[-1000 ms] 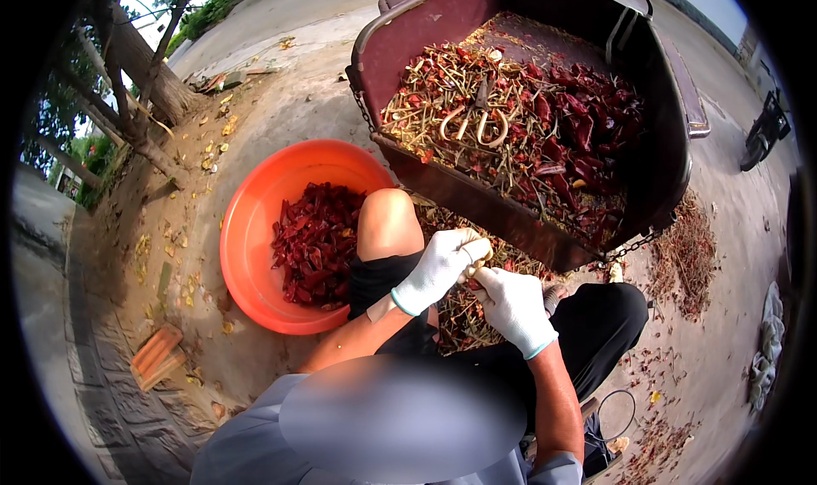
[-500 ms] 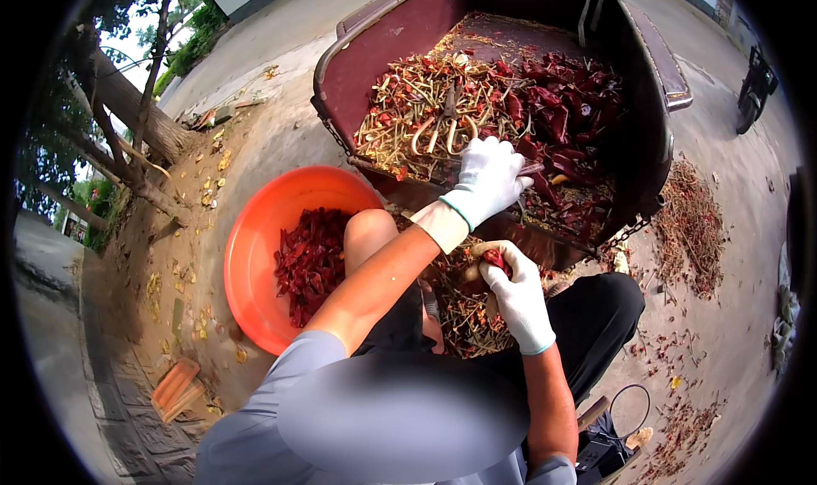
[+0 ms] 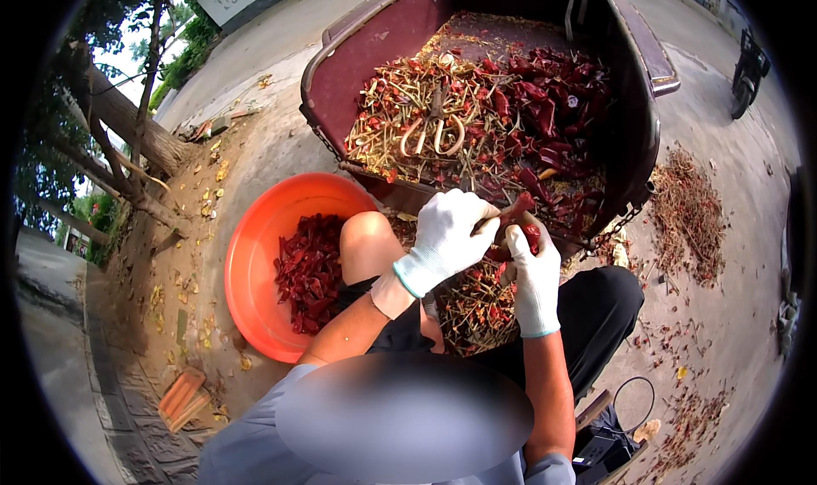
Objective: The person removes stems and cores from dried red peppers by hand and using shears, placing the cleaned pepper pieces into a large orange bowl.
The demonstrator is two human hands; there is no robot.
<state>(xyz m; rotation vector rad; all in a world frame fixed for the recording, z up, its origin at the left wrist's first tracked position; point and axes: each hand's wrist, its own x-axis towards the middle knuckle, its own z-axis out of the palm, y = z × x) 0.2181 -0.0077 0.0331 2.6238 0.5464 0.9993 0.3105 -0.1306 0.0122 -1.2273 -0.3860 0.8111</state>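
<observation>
Both my hands wear white knit gloves and meet in front of the dark red cart bed (image 3: 374, 38). My left hand (image 3: 448, 236) is closed, its fingertips pinching a dried red chili pepper (image 3: 517, 204). Just below, my right hand (image 3: 536, 285) is closed around another red chili pepper (image 3: 532, 233), partly hidden by the fingers. Inside the cart, whole dried peppers (image 3: 549, 102) lie on the right and cut stems (image 3: 383, 106) on the left. A pair of scissors (image 3: 437, 119) rests on the stems, handles toward me.
An orange basin (image 3: 247, 255) with dark red pepper pieces (image 3: 311, 272) stands left of my bare knee (image 3: 368, 236). Stems (image 3: 477, 310) are heaped between my legs, and another pile (image 3: 688, 213) lies right of the cart. A chain (image 3: 625, 225) hangs at the cart's corner. Trees (image 3: 136, 128) stand left.
My left hand has drawn back from the cart toward me, bringing a chili pepper close to my right hand. My right hand has moved slightly up and right, still holding a pepper.
</observation>
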